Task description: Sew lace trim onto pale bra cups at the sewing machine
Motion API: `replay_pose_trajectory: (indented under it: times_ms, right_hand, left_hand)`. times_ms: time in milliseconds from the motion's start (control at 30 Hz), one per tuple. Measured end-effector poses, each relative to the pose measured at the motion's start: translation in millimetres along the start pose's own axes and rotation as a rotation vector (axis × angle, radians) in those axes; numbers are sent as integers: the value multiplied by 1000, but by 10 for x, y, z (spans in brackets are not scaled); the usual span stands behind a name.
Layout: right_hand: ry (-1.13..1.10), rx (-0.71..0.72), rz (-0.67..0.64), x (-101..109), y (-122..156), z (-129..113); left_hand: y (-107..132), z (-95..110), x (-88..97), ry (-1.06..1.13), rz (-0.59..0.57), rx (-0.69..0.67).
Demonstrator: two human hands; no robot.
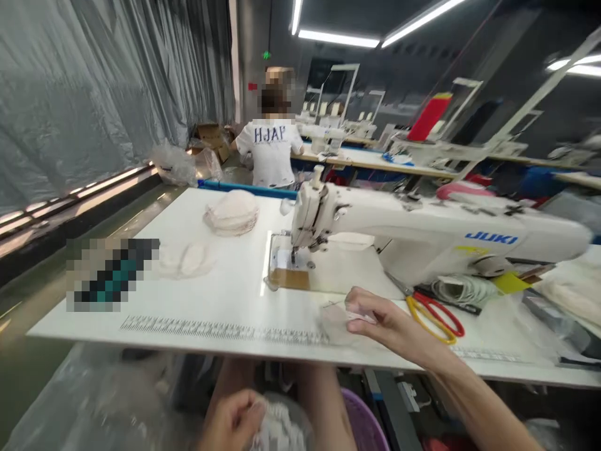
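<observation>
My right hand (pixel 382 319) rests at the near edge of the white sewing table (pixel 220 300). Its fingers pinch a small, pale, see-through fabric piece (pixel 339 321) that lies on the table in front of the white JUKI sewing machine (pixel 422 235). My left hand (pixel 232 421) is low, below the table edge over my lap. It is closed on a bunch of white fabric (pixel 282 426). The machine's needle area (pixel 295 255) is a little beyond my right hand.
A stack of pale round fabric pieces (pixel 231 213) and two flat pieces (pixel 185 260) lie on the left of the table. Red-and-yellow scissors (pixel 434 313) lie right of my right hand. A person in a white shirt (pixel 271 150) works at a table behind. A plastic bag (pixel 94 401) hangs at lower left.
</observation>
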State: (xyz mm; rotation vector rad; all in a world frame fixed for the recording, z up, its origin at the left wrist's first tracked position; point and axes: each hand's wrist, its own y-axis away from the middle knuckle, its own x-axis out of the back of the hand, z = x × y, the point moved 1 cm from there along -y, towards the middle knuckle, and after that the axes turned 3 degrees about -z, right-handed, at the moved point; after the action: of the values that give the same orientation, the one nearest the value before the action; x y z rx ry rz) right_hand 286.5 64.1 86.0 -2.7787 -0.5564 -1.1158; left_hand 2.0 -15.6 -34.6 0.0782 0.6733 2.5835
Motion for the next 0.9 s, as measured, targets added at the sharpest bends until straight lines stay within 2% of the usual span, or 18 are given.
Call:
replay_pose_trajectory:
  times_ms: [67, 133, 200, 300, 367, 433, 533, 700, 767, 833, 900]
  right_hand:
    - [-116, 48, -174, -132, 175, -213]
    - [-201, 69, -328, -295, 317, -353]
    - [-245, 110, -394, -499, 413, -411]
    - [-238, 92, -378, -879, 441, -362]
    - [-195, 31, -267, -1098, 395, -269]
    - [-189, -7, -198, -1223, 349, -189]
    - [-303, 33, -259, -1202, 350, -221]
    - [-537, 212, -598, -1009, 458, -461]
    - [-505, 164, -552, -1046, 482, -411]
    - [-397, 53, -404, -1143, 506, -264]
    - [-324, -54, -311, -1248, 543, -99]
  left_hand:
    - [-35, 40, 3, 26, 112, -64]
    - [-72, 96, -30, 109, 142, -78]
    - [-109, 146, -99, 247, 77, -54]
    - [-117, 193, -221, 390, -15, -42]
    - [-91, 198, -274, 457, -63, -42]
    - [-67, 186, -281, 522, -90, -27]
    - [-81, 149, -228, 585, -75, 16]
    - [-212, 83, -223, 535, -35, 59]
    - [-231, 72, -283, 499, -65, 85]
    - [-205, 76, -339, 473, -106, 127]
    - [-151, 93, -362, 471, -135, 178]
